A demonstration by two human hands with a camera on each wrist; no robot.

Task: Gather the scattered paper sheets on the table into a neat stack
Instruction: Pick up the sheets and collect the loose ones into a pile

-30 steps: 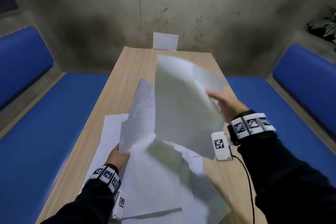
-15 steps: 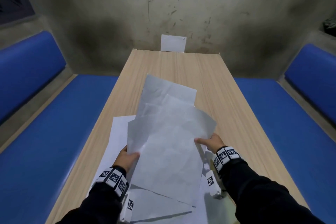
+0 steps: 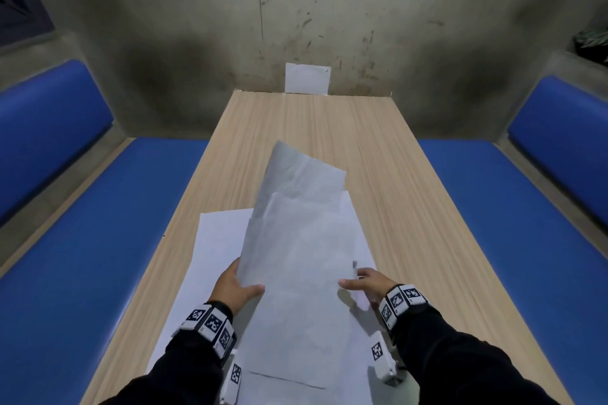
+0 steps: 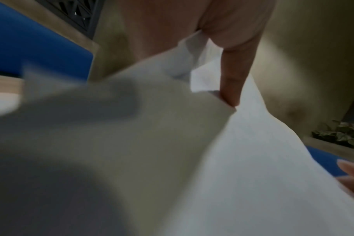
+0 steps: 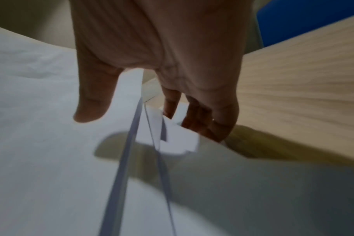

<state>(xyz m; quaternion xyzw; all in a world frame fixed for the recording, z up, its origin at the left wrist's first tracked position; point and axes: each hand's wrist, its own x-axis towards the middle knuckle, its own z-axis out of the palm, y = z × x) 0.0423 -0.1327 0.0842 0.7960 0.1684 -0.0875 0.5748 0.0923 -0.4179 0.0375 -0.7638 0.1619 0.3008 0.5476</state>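
Several white paper sheets [image 3: 302, 260] are held together, lifted over the near part of the wooden table [image 3: 378, 154]. My left hand [image 3: 235, 286] grips their left edge, thumb on top. My right hand [image 3: 368, 283] grips the right edge, thumb over the top sheet and fingers beneath. In the left wrist view a finger [image 4: 232, 89] presses into the paper bundle [image 4: 253, 159]. The right wrist view shows my thumb [image 5: 93, 99] on the sheets [image 5: 40, 143], whose edges are uneven. One more sheet [image 3: 214, 240] lies flat on the table under the left side.
Blue padded benches [image 3: 82, 240] [image 3: 513, 223] run along both sides of the table. A small white card [image 3: 307, 78] leans against the stained wall at the far end. A plant [image 3: 592, 43] sits on the right ledge.
My right hand brought its raised sheet down onto the ones in my left hand. Both hands then drew closer together, and the sheets now overlap more tightly.
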